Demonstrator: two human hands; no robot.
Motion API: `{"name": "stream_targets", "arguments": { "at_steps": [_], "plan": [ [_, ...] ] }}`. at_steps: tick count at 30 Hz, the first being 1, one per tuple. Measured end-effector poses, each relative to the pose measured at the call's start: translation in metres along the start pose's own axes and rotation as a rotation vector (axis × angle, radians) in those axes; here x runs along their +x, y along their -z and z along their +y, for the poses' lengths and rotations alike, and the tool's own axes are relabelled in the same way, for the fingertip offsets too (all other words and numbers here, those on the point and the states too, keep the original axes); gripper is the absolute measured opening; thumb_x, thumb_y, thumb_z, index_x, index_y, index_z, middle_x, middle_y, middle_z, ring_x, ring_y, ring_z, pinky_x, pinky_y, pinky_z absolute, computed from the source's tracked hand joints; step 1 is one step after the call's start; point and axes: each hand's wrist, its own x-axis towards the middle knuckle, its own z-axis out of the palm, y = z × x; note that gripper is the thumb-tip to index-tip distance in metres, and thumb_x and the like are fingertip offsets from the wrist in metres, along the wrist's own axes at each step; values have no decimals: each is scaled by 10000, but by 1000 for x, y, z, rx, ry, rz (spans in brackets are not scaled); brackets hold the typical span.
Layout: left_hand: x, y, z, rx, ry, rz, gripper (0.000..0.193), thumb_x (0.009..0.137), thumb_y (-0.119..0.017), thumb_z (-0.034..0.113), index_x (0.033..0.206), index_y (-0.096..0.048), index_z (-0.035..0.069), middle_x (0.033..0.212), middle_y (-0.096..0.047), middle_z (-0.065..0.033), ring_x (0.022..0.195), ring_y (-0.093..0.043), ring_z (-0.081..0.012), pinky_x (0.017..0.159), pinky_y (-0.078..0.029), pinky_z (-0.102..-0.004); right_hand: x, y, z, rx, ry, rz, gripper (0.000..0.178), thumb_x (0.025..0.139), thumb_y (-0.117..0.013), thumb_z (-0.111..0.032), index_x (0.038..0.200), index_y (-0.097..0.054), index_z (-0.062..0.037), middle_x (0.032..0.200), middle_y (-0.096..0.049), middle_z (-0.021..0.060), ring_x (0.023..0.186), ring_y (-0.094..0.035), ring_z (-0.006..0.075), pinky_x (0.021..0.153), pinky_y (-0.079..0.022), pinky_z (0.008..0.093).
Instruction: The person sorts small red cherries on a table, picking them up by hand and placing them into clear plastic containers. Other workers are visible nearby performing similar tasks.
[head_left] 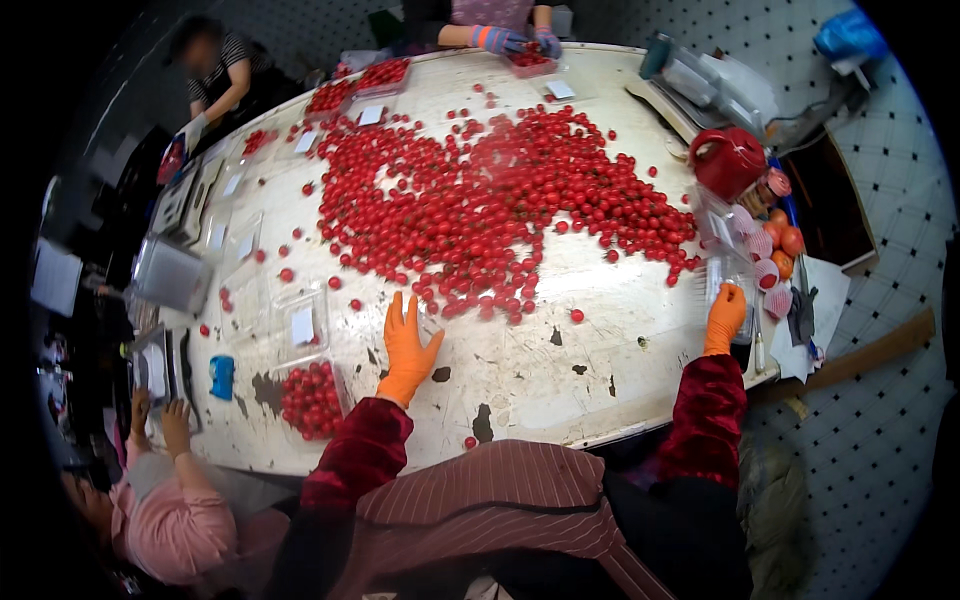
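A broad heap of red cherry tomatoes [450, 210] spreads over the white table [540, 390]. My left hand [405, 352], in an orange glove, is just in front of the heap's near edge, fingers spread and nothing visibly held. Over at the table's right edge, my right hand [726, 318], also gloved in orange, has its fingers closed at the near end of some clear plastic containers [722, 240]. Its fingertips appear to grip one container, though the glove partly hides the contact. To the left of my left hand stands a clear box filled with cherry tomatoes [312, 400].
A red jug [728, 162] and orange fruit [790, 241], some in foam nets, crowd the right edge. A blue tape dispenser [221, 376] lies at left near a scale [160, 370]. Co-workers are at the left and far sides; one's gloved hands [510, 42] touch a filled box.
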Motion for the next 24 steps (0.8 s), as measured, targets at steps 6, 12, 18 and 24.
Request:
{"name": "stream_targets", "arguments": {
  "at_steps": [6,12,18,24],
  "plan": [
    [20,-36,-19,-46,279,88,1108,687,-827,491,1482,-253,-26,1510,-227,-315,1396,-228,-460,1142,-225,-512,24,40,-16,-22,170,81,232,913,-619,-244,935,-673,-19,840,-675,135,748,-639,277,707,-503,362],
    [50,-77,41,-120,129,53,1111,706,-788,555,1489,-244,-15,1532,-175,-310,1391,-213,-494,1142,-231,-519,22,74,-108,279,216,45,204,962,-610,-181,1002,-670,11,831,-644,7,689,-537,75,606,-446,236],
    [57,-66,58,-124,106,-75,1016,741,-742,566,1498,-281,70,1551,-171,-266,1374,-229,-509,1124,-230,-555,-52,41,-187,770,122,-306,207,992,-575,-164,1052,-663,14,890,-647,23,721,-530,74,640,-437,207],
    [5,-5,15,-111,90,49,604,838,-710,333,1340,-512,62,1483,-352,-231,1357,-310,-458,1104,-277,-522,-139,15,-273,963,41,-517,194,985,-578,-139,1066,-664,15,874,-626,23,716,-525,77,661,-441,209]
  ]
}}
